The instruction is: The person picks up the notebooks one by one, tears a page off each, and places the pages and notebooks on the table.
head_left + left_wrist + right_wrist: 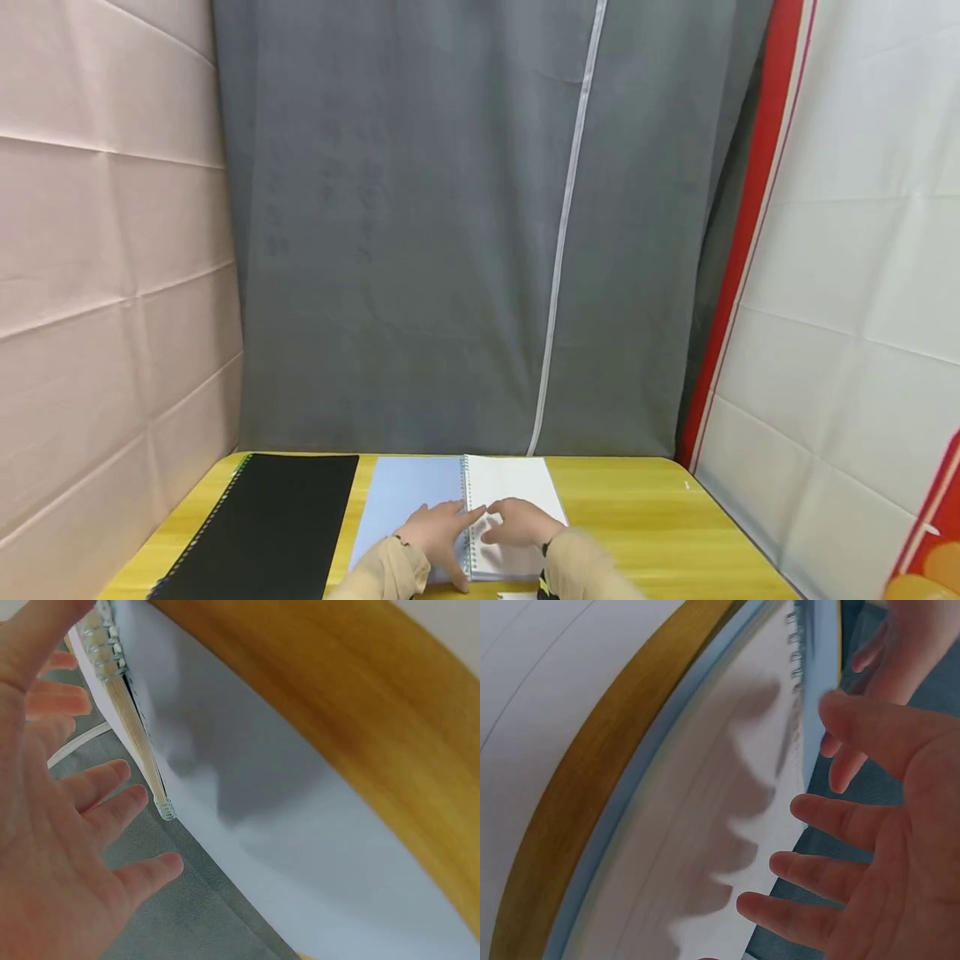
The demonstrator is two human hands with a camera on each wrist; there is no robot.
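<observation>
The spiral notebook lies open near the front edge of the bench, a little toward its middle, with a pale blue cover leaf on the left of the wire spiral and a white page on the right. The left hand lies with its fingers spread and straight on the blue side, right next to the spiral. The right hand lies over the white page in the same way, fingers apart and holding nothing; the two hands are just beside each other.

To flatten the open book well, I think both palms should press downward evenly and slide outward from the spiral, so the page does not wrinkle. The fingers should stay off the wire coils, because these can catch a fingertip or bend.

A black sheet with a punched edge lies toward the left edge of the bench, just beside the blue leaf. Behind the far edge hangs a grey curtain.
</observation>
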